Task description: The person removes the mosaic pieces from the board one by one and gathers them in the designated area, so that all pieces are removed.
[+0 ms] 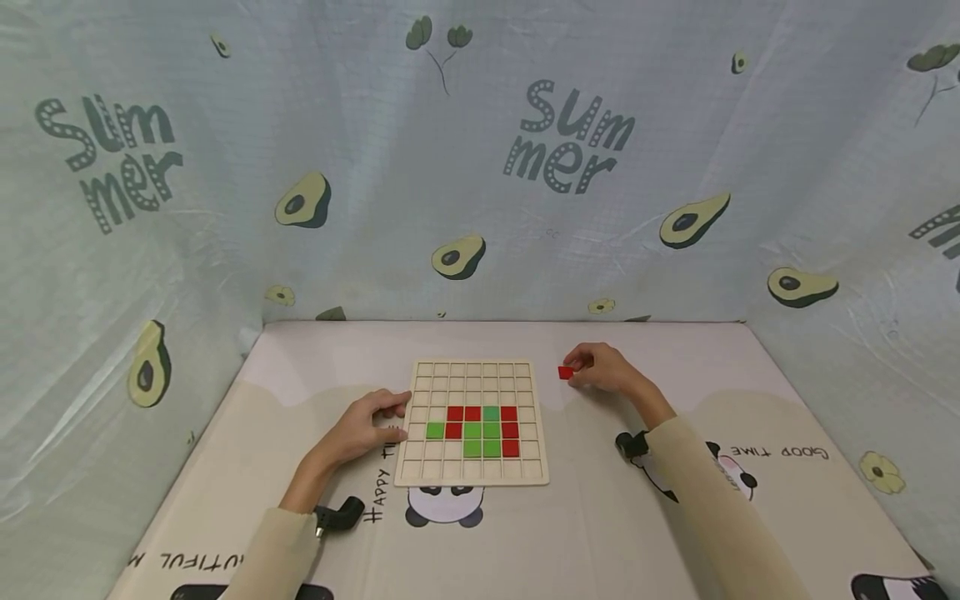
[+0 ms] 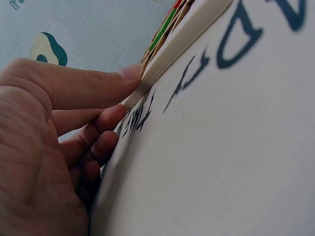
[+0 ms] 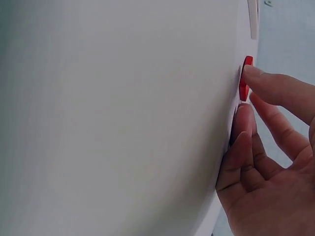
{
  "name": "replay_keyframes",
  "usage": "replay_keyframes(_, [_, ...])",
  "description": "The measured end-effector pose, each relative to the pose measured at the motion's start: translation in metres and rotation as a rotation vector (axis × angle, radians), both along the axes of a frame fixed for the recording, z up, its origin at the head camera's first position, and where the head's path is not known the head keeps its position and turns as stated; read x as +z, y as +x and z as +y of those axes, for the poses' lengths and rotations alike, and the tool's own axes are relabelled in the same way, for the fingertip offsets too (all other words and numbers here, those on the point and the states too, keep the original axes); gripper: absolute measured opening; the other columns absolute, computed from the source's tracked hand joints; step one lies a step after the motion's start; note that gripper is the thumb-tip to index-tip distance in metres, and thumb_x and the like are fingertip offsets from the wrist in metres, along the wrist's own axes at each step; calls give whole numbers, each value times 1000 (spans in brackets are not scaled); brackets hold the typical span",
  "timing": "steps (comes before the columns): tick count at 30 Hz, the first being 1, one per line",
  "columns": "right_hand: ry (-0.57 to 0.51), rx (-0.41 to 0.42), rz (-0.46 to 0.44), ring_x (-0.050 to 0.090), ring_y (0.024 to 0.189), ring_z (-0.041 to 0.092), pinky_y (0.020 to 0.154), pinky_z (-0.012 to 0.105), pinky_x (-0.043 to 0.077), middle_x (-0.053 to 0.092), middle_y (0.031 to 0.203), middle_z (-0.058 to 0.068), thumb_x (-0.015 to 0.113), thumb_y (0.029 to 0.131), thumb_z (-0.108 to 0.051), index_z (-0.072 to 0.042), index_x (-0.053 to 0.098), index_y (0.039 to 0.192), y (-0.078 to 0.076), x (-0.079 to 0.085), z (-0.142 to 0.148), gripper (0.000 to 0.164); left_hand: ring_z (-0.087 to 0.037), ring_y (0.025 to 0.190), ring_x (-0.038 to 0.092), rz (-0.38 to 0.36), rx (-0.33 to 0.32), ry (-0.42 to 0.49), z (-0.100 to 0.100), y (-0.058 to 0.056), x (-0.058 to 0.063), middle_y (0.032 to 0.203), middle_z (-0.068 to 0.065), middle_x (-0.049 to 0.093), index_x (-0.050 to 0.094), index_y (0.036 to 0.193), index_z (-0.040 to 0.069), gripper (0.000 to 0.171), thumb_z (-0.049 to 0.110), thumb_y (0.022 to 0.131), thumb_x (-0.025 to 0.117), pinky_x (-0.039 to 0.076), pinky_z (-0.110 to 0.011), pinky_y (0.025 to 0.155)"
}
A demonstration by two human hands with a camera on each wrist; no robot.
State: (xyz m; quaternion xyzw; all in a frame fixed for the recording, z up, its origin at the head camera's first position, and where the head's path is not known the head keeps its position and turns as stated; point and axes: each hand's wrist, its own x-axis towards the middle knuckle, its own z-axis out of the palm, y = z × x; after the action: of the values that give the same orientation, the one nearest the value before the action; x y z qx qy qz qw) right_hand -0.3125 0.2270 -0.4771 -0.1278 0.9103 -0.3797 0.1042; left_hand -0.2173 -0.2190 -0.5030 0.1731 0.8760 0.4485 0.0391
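Observation:
A pale wooden grid board point(image 1: 465, 473) lies flat on the table, with several red and green square tiles in its middle cells. At its left edge is my left hand point(image 1: 363, 427), thumb and index finger apart and both touching the side. In the left wrist view, the thumb point(image 2: 129, 73) presses the board's wooden edge point(image 2: 167, 54) while the other fingers bend loosely beneath it. Right of the board's far corner, my right hand point(image 1: 602, 369) pinches a red square tile point(image 1: 565, 372) by thumb and fingertips. That red tile point(image 3: 244, 89) appears tilted, close over the tabletop, in the right wrist view.
The white tablecloth point(image 1: 592, 517) carries printed lettering and panda faces, one partly under the board's near edge. Avocado-print curtains point(image 1: 375, 275) enclose the back and sides. A dark camera is strapped at each wrist.

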Motion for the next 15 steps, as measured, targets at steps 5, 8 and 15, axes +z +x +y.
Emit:
replay_keyframes(5, [10, -24, 18, 57, 90, 22, 76, 30, 49, 66, 100, 12, 79, 85, -7, -2, 70, 114, 4, 1, 3, 31, -18, 101, 50, -1, -4, -2, 0, 1, 0, 105, -1, 63, 59, 143, -3, 69, 13, 80, 84, 41, -27, 94])
replay_keyframes(8, [24, -24, 39, 58, 90, 23, 76, 31, 49, 66, 100, 12, 78, 86, -6, -2, 71, 113, 9, 3, 3, 29, -18, 101, 50, -2, -7, -3, 0, 1, 0, 105, -1, 62, 59, 143, -2, 69, 13, 80, 84, 40, -27, 94])
replay_keyframes(15, [21, 39, 102, 61, 87, 22, 73, 31, 51, 67, 99, 13, 78, 86, -6, -2, 71, 113, 18, 12, -8, 28, -19, 102, 51, 5, -16, 13, -1, 1, -1, 106, -2, 63, 59, 143, -3, 68, 12, 81, 84, 41, -27, 94])
